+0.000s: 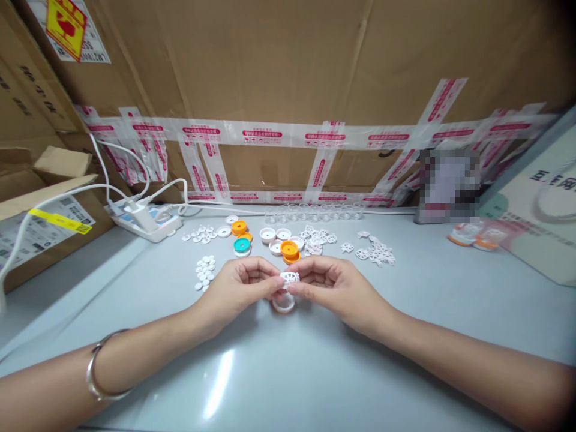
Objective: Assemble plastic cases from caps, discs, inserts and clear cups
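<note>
One white openwork piece (290,278) is in our hands in the head view, held up off the grey worktop (279,378), and we take it as the centre of the clock. Our left hand (247,281) comes in from nine o'clock, its grip closed on the near side of the piece, thumb in front; our right hand (335,285) comes in from three o'clock, its grip pinching the same piece. Just below, at six o'clock, we have a round white ring (284,309) with an orange lower edge; whether it touches our fingers we cannot tell.

At twelve o'clock we see orange round pieces (289,248), with white round cups (267,234) beside them towards eleven. A teal round piece (242,244) lies at ten o'clock, and small white discs (206,268) are scattered at nine. More openwork pieces (380,252) spread between two and three o'clock. Farther back, just past twelve, clear cups (315,212) stand in a row in front of a large taped carton (270,66). Near ten o'clock, well apart, we have a white power strip (168,228) with cables plugged in.
</note>
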`<act>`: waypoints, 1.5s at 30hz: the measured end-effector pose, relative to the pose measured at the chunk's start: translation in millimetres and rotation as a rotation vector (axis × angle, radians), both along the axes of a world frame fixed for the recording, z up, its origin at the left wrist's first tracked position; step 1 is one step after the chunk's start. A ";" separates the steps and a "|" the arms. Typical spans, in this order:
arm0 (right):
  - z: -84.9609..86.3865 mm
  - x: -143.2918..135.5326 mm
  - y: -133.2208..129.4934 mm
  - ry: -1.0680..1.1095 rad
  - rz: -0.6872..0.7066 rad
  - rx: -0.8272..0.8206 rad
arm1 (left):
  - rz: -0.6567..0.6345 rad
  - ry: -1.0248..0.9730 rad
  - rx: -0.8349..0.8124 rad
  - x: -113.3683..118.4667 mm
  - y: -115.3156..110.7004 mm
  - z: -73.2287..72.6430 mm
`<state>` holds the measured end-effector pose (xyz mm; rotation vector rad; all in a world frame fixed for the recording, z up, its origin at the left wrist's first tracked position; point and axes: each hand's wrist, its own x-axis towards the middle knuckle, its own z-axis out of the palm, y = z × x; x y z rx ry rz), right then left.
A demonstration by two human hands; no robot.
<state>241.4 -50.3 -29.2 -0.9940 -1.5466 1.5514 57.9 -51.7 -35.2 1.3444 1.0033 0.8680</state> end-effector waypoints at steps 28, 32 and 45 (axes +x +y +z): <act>-5.7 0.6 -1.1 0.242 -0.018 -0.268 | 0.034 0.418 0.997 -8.0 -3.1 -5.5; -8.5 -4.8 -3.9 0.186 -0.122 -0.224 | 0.015 0.418 1.015 -5.3 -1.2 -7.9; -0.2 10.4 6.8 -0.325 0.014 0.537 | -0.198 0.676 0.672 -12.8 1.6 3.2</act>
